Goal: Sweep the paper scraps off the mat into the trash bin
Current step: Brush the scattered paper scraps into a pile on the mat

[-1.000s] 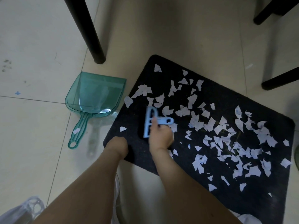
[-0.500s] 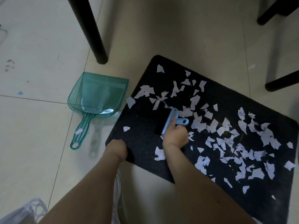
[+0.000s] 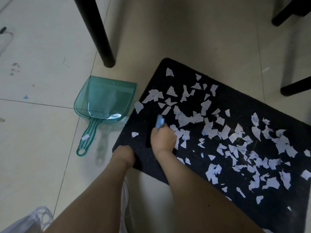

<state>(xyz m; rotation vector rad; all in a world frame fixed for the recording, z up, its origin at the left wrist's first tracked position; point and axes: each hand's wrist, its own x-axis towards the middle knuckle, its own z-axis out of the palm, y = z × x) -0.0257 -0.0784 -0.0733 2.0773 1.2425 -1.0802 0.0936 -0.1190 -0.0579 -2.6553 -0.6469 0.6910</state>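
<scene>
A dark mat (image 3: 235, 105) lies on the tiled floor, strewn with several white paper scraps (image 3: 223, 130). My right hand (image 3: 164, 139) grips a small light-blue brush (image 3: 159, 121) over the mat's left part; its dark bristles touch the mat. My left hand (image 3: 124, 155) grips the mat's near left corner, fingers hidden under the edge. A clear teal dustpan (image 3: 104, 100) lies on the floor just left of the mat, mouth facing away from me, with one scrap (image 3: 85, 137) on its handle.
A black furniture leg (image 3: 101, 34) stands behind the dustpan. More black legs (image 3: 294, 86) stand at the upper right. A white plastic bag (image 3: 30, 221) shows at the bottom left corner. One scrap (image 3: 138, 106) overhangs the mat's left edge.
My right hand swept the brush to the right through the scraps, then drew back left, and the brush now stands more upright. Scraps near it shifted. My left hand stayed on the corner.
</scene>
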